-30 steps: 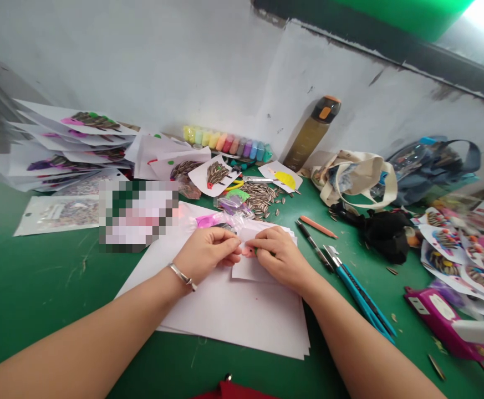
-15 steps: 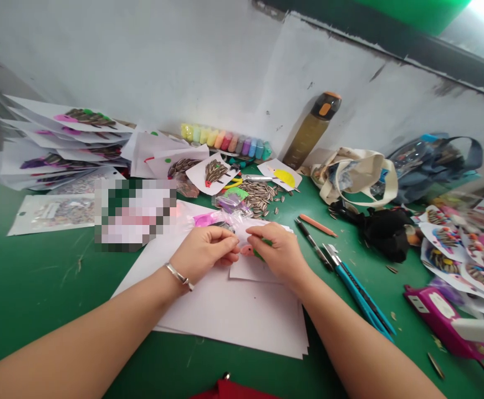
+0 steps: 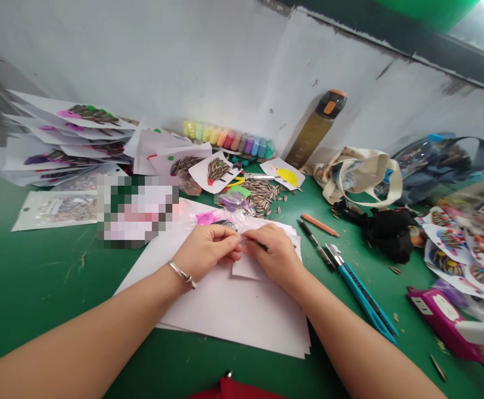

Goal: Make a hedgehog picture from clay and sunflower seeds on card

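Observation:
My left hand, with a silver bracelet at its wrist, is pinched closed above a stack of white paper. Close beside it, my right hand is pinched too, and the fingertips of both almost meet. Whatever lies between them is too small to make out. Under my right hand rests a small white card, mostly covered by the hand. Just beyond my fingers is clear plastic packaging with a pink piece in it.
Sunflower seeds lie in a pile behind my hands. A pen and blue-handled tweezers lie to the right, near a magenta glue gun. A bottle leans at the wall; decorated cards are stacked at left.
My right hand has moved slightly left, closer to my left hand, and now covers the pink and green shape on the card. The whole view has shifted a little.

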A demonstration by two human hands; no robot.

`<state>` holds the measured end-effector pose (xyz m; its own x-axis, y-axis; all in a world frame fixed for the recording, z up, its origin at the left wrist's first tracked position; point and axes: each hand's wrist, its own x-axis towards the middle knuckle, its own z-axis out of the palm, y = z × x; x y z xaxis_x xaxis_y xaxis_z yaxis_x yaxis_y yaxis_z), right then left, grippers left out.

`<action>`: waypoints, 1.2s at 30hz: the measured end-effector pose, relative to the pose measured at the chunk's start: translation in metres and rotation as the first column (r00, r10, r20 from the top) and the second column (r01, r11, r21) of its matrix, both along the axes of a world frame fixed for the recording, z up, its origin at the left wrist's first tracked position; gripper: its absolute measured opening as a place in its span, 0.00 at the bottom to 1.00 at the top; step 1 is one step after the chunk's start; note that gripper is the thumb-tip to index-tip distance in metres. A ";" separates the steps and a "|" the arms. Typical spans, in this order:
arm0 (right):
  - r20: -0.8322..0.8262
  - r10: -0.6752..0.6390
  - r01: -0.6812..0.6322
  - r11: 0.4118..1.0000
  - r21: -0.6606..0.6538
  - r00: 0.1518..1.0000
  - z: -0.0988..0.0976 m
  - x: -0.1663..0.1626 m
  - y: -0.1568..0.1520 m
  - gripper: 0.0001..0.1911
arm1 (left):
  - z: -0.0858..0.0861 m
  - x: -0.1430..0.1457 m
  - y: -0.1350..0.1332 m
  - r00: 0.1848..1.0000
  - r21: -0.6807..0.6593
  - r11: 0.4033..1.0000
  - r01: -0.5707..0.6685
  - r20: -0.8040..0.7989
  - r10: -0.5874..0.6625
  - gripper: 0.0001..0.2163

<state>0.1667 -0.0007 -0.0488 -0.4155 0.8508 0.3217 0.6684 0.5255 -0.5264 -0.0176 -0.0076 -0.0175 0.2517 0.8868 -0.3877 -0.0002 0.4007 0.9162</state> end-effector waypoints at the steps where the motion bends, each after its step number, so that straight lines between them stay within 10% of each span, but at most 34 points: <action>1: -0.022 0.008 -0.008 1.000 0.001 1.000 0.000 0.001 0.000 0.10 | 0.000 0.000 0.000 1.000 0.001 1.000 0.002 0.001 -0.002 0.05; 36: 0.084 0.086 -0.089 0.995 0.037 0.993 0.014 0.011 -0.016 0.20 | 0.002 0.000 0.001 1.000 -0.002 1.000 0.008 0.001 -0.008 0.04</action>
<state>0.1775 -0.0164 -0.0349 -0.5142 0.7970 0.3169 0.6593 0.6036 -0.4483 -0.0178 -0.0066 -0.0158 0.2588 0.8839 -0.3895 0.0025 0.4026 0.9154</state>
